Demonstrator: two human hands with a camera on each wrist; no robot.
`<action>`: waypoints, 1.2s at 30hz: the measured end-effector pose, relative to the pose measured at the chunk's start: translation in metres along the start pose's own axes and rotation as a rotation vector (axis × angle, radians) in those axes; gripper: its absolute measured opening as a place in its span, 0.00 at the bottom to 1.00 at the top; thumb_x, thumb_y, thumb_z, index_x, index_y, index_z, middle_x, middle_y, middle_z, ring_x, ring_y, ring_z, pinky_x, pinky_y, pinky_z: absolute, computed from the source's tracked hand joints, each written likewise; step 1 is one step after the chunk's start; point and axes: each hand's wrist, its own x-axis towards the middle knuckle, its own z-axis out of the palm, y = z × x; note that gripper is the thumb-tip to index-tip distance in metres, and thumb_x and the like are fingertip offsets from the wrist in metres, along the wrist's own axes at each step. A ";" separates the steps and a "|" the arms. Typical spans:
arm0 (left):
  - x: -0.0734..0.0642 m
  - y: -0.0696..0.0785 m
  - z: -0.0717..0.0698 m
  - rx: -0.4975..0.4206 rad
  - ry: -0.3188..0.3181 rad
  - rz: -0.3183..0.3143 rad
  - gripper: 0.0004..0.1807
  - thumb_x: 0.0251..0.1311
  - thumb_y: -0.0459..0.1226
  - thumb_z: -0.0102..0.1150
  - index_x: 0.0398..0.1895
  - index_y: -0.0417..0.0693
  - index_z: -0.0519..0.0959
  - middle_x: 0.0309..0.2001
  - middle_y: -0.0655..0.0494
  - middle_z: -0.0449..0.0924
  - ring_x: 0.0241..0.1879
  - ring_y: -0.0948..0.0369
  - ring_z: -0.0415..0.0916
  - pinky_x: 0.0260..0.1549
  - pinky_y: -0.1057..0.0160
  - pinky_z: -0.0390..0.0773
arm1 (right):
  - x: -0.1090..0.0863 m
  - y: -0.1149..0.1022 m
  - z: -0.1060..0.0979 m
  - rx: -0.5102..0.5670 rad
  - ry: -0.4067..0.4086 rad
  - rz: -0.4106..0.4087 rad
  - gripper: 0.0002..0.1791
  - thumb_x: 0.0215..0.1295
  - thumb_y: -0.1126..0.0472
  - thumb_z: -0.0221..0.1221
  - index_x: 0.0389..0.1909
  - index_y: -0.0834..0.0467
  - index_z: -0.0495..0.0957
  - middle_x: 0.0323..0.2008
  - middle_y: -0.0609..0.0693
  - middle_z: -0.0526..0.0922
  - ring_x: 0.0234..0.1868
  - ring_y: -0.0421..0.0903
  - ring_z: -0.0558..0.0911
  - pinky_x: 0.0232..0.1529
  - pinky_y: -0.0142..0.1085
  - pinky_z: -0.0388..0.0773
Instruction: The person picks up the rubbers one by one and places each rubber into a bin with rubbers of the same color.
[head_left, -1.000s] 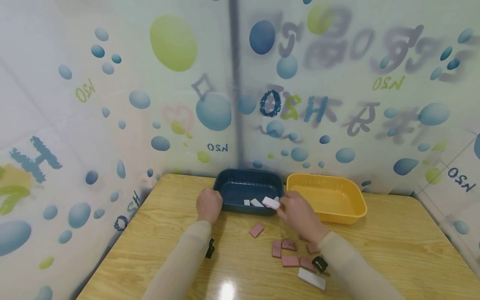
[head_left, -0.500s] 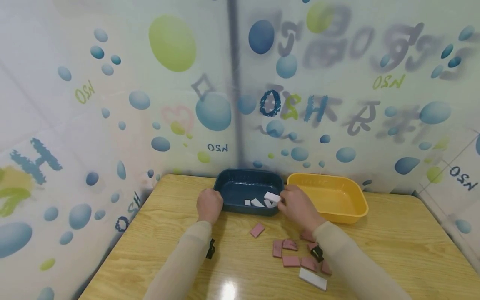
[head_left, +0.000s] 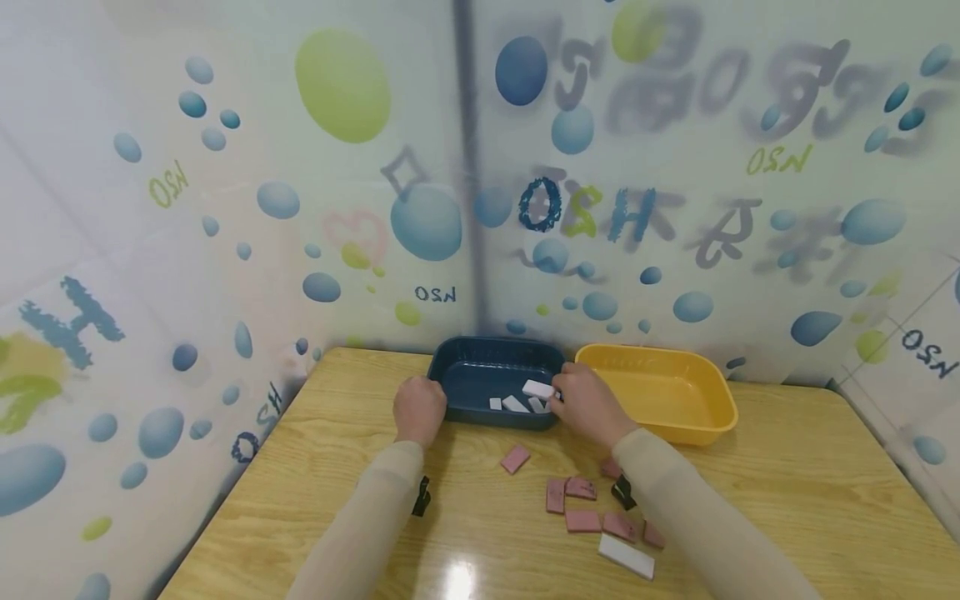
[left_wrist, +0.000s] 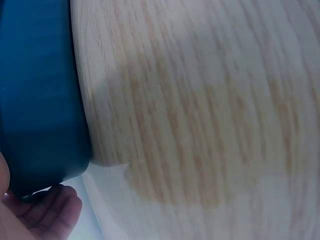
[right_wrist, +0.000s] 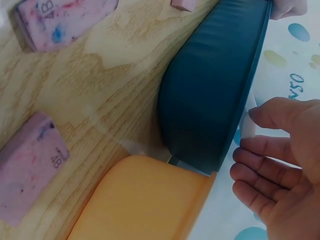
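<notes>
My left hand (head_left: pixel 420 410) grips the left rim of the dark blue plastic tray (head_left: pixel 472 375); in the left wrist view its curled fingers (left_wrist: pixel 60 210) show under the tray's end. Over the tray's right end, my right hand (head_left: pixel 592 402) pinches a white eraser (head_left: pixel 538 388) between thumb and fingers. The right wrist view shows that eraser (right_wrist: pixel 247 126) just past the tray's rim, partly hidden. Several white erasers (head_left: pixel 515 404) lie inside the tray along its near side.
A yellow tray (head_left: pixel 731 417) stands right of the blue one. Nearer on the wooden table are several pink erasers (head_left: pixel 583 522), some marked 4B, and a long white eraser (head_left: pixel 626 557). One pink eraser (head_left: pixel 515 459) lies just before the blue tray. A patterned wall rises behind.
My right hand has moved slightly left and away from me, carrying the white eraser farther over the blue tray. The left hand stays on the rim.
</notes>
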 end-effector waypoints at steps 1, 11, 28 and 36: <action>0.000 0.000 0.000 0.000 0.001 0.000 0.25 0.62 0.27 0.49 0.06 0.48 0.64 0.14 0.50 0.69 0.15 0.57 0.64 0.15 0.53 0.75 | 0.001 0.000 0.000 -0.004 -0.013 0.005 0.06 0.60 0.65 0.65 0.25 0.62 0.83 0.25 0.51 0.73 0.27 0.47 0.71 0.35 0.41 0.76; 0.001 0.000 0.001 0.005 0.011 0.009 0.24 0.63 0.27 0.50 0.06 0.47 0.65 0.15 0.46 0.72 0.16 0.56 0.67 0.16 0.50 0.77 | 0.017 0.004 0.005 -0.052 -0.108 0.042 0.06 0.61 0.64 0.65 0.28 0.63 0.84 0.27 0.53 0.75 0.30 0.48 0.73 0.38 0.42 0.77; 0.001 0.002 0.001 0.017 0.025 0.007 0.24 0.62 0.28 0.51 0.06 0.45 0.68 0.16 0.43 0.75 0.17 0.55 0.70 0.17 0.50 0.78 | 0.041 0.008 0.019 -0.151 -0.274 0.074 0.08 0.66 0.60 0.67 0.34 0.63 0.86 0.33 0.53 0.79 0.36 0.49 0.75 0.45 0.42 0.80; -0.001 0.005 -0.004 0.012 0.019 0.001 0.24 0.63 0.27 0.51 0.06 0.46 0.67 0.15 0.45 0.74 0.16 0.56 0.67 0.16 0.51 0.77 | 0.049 0.006 0.029 -0.256 -0.268 0.040 0.08 0.67 0.62 0.65 0.33 0.63 0.87 0.32 0.55 0.81 0.35 0.51 0.77 0.45 0.41 0.81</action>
